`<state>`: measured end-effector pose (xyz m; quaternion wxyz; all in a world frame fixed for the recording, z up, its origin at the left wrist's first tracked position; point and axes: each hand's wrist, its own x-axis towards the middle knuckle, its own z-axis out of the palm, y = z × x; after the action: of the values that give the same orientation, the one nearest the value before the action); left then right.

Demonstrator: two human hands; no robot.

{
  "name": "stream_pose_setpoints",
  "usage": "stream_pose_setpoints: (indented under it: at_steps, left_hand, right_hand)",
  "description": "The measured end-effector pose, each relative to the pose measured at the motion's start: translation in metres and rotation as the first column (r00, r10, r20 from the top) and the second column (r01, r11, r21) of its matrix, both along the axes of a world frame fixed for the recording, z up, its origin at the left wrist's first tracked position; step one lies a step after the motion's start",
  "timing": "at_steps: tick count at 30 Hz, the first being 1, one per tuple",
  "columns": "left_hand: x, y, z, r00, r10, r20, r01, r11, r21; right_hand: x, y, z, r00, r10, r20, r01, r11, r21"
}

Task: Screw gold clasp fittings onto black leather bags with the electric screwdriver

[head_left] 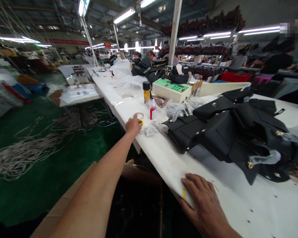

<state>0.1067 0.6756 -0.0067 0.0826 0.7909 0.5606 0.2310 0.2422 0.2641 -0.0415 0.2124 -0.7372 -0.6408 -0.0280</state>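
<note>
My left arm stretches far out along the white worktable [213, 185]. My left hand [133, 125] is closed, its fingers on a small yellow thing beside a tape roll [138, 115] at the table's edge. Crumpled clear plastic [151, 129] lies just right of that hand. My right hand [201, 201] lies flat on the near edge of the table, fingers spread, with a yellow strip [184, 194] under its thumb side. A pile of black leather bags [228, 129] with gold studs lies between the hands and to the right.
A small red-and-white bottle [153, 110] and a black-capped yellow can [146, 92] stand behind the tape. A cream machine with a green panel [171, 89] sits further back. White cords [27, 148] cover the green floor. An open cardboard box [139, 198] is below the table. People work in the distance.
</note>
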Motion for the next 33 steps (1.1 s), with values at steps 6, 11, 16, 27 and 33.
stream_pose_setpoints:
  at_steps: [6,11,16,27,33]
  left_hand:
    - [-0.004,-0.004,-0.022,0.979,-0.034,0.2,0.03,0.999,0.022]
    - [-0.068,-0.07,-0.056,0.938,0.047,0.343,-0.059,0.998,0.026]
    - [-0.189,-0.225,-0.164,0.894,0.364,0.262,-0.273,0.905,-0.326]
    - [-0.314,-0.427,-0.307,0.673,0.694,-0.255,-0.646,0.384,-0.66]
    - [-0.323,-0.29,-0.341,0.649,0.747,-0.145,-0.641,0.433,-0.634]
  right_hand:
    - [0.001,0.0,0.0,1.0,0.011,0.002,-0.011,1.0,-0.021]
    - [0.002,-0.001,0.0,0.999,0.023,0.044,-0.022,1.0,-0.009]
    - [0.006,-0.006,-0.002,0.992,0.048,0.114,-0.042,0.998,-0.057]
    - [0.001,-0.008,0.003,0.971,0.015,0.239,0.021,0.989,-0.149]
    - [0.001,-0.008,-0.002,0.98,-0.014,0.197,0.046,0.986,-0.159]
